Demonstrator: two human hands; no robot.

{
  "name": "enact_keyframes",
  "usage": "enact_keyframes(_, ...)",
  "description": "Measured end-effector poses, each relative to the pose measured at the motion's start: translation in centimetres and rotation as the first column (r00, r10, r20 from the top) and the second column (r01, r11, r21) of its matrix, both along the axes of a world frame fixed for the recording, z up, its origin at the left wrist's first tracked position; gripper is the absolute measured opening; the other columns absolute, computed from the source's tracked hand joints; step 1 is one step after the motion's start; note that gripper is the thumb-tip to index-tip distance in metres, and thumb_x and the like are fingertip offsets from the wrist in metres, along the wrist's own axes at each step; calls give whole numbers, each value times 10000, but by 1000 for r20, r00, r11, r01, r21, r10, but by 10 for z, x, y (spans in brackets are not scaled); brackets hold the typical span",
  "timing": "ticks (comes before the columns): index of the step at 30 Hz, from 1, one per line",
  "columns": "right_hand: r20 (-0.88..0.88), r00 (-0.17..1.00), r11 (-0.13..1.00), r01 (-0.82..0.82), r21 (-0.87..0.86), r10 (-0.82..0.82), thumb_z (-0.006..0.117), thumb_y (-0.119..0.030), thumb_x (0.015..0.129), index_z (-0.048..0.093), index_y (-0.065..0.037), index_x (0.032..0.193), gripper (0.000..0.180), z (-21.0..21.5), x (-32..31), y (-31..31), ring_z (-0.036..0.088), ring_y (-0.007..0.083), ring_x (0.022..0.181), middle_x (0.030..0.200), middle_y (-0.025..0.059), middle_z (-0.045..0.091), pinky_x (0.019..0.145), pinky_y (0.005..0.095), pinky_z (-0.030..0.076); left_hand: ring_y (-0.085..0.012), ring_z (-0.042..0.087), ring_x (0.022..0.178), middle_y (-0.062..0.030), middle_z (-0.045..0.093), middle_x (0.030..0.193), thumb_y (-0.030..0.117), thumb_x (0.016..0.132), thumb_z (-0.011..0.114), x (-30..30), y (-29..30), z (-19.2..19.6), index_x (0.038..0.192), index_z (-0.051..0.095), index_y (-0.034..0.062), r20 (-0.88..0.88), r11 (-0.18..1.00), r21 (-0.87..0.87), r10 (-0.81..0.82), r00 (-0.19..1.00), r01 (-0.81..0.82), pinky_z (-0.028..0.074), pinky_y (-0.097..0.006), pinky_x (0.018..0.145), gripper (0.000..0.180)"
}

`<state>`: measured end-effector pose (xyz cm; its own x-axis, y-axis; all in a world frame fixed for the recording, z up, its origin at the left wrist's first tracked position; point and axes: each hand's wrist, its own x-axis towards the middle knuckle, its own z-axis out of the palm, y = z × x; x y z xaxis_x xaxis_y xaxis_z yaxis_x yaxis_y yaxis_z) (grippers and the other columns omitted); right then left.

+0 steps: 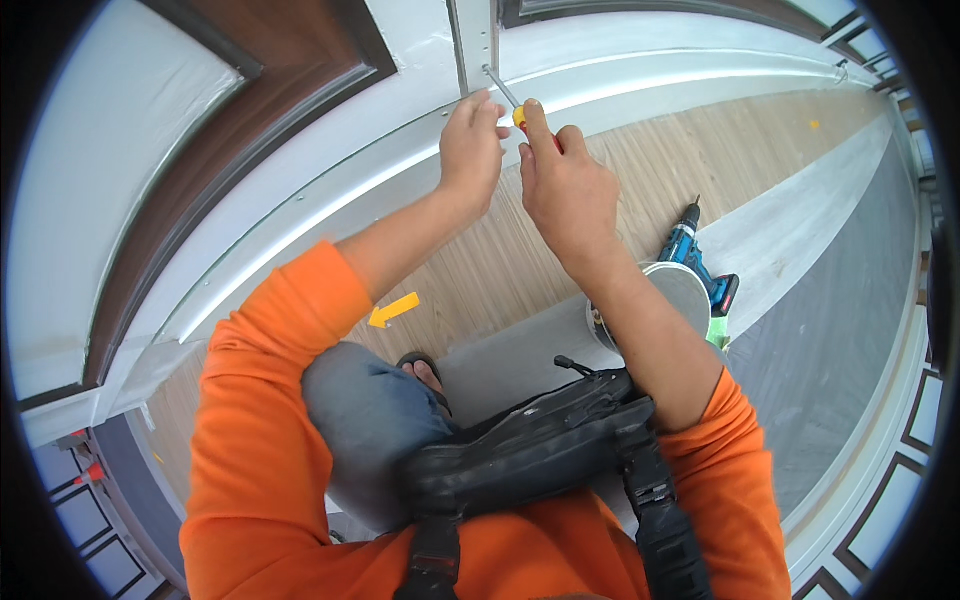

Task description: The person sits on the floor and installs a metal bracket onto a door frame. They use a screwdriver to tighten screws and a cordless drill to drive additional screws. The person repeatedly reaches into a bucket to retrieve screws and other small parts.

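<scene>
My right hand (575, 190) is closed round the yellow and red handle of a screwdriver (507, 92), index finger stretched along it. The screwdriver's metal shaft slants up and left, its tip at a narrow metal strip (477, 50) with small holes, set upright between white panels. Just left of the handle, my left hand (472, 145) is raised with loosely bent fingers near the white ledge (420, 130) below the strip. Nothing shows in that hand, though its palm side is partly hidden.
A blue and black cordless drill (682, 240) lies against a white bucket (690, 285) beside my right forearm. Yellow arrow tape (395, 310) marks the wood-look floor (640, 170). Grey sheeting (820, 260) covers the floor at right. A black bag (530, 430) is strapped across my front.
</scene>
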<state>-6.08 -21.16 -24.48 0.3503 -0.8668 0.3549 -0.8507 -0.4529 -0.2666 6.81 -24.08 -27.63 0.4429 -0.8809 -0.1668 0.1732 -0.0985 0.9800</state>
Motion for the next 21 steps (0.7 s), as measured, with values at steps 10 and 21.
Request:
enact_keyframes(10,597,157,298,-750,590,-787,597,-279,1008,598,-68,1082,223,11,-15,-35,405,85,476,719,48,592,399,238,308,-208,610,1089,-168,666,1276,269,1082,430,-3,14,7,1404,544,-39,-190,999,36,3,982,3,481,-359,956,459)
enact_keyframes(21,39,999,999,-12,-34,13,687,-190,925,574,-84,1342,445,0,-6,3,693,345,695,921,177,662,550,463,526,-201,608,1010,-141,704,1153,229,1075,501,2,-1,30,1203,657,-40,-226,984,50,-157,962,172,474,-355,970,336)
